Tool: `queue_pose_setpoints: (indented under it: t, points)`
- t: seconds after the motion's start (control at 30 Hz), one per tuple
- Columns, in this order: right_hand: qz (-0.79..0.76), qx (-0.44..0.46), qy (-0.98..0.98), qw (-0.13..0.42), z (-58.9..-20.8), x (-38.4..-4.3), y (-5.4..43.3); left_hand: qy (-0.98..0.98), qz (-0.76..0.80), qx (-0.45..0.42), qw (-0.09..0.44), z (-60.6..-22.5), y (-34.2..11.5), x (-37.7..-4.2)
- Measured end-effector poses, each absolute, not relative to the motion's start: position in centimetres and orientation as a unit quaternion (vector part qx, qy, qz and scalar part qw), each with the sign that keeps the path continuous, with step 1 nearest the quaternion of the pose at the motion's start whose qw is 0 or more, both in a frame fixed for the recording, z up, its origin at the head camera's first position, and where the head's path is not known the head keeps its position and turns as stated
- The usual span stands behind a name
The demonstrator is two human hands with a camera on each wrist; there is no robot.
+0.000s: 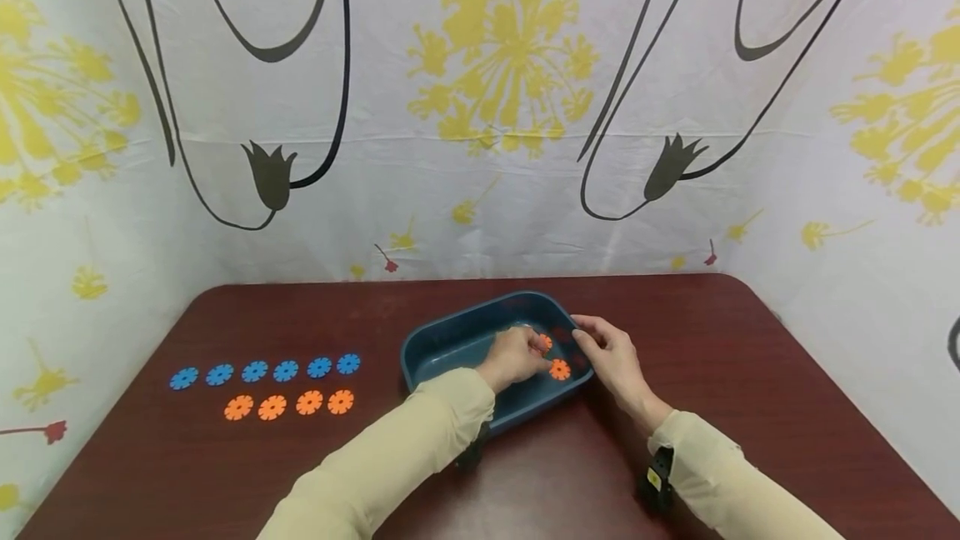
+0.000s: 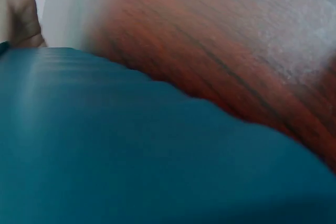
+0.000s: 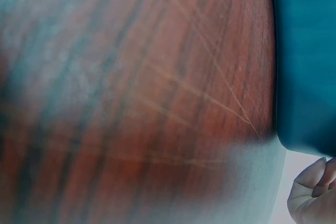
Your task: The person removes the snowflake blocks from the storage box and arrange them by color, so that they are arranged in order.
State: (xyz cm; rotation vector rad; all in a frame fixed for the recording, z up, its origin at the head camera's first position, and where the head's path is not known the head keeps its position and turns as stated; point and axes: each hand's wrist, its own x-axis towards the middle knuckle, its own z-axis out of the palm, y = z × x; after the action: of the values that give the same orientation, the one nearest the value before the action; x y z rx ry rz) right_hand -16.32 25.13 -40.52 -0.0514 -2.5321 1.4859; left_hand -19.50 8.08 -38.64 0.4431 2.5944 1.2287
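Observation:
A dark blue plastic tray (image 1: 450,338) stands on the table. Inside its right part lie an orange slotted disc (image 1: 559,369) and a second orange disc (image 1: 546,343), partly covered by fingertips. My left hand (image 1: 516,358) reaches down into the tray, thumb and fingers apart, right beside these discs. At the tray's right end my right hand (image 1: 613,357) grips the rim between thumb and fingers; the right wrist view shows a hand (image 3: 313,195) at the tray's corner. In the left wrist view the tray's side (image 2: 131,145) fills most of the picture.
Left of the tray, a row of several blue slotted discs (image 1: 286,371) lies behind a row of several orange ones (image 1: 272,407). The dark red wooden table (image 1: 712,357) has rounded far corners. Patterned white cloth (image 1: 480,215) hangs behind and at both sides.

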Motion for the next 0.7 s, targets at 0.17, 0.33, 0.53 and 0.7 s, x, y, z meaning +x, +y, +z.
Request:
queue_pose_setpoints:
  t: [0.17,0.33,0.53,0.7]
  points:
    - [0.502,-0.016,-0.859,0.104,-40.6,-16.3,24.9,0.895,0.409,0.138,0.113,-39.3,8.3,-19.4]
    - [0.502,-0.014,-0.858,0.108,-40.6,-16.4,24.9,0.898,0.407,0.140,0.097,-39.6,8.7,-19.4]
    - [0.502,-0.014,-0.858,0.110,-40.6,-16.4,24.9,0.906,0.380,0.165,0.085,-40.1,9.4,-19.3]
    - [0.507,-0.018,-0.855,0.104,-40.5,-16.4,25.0,0.919,0.343,0.188,0.060,-40.6,10.0,-19.2]
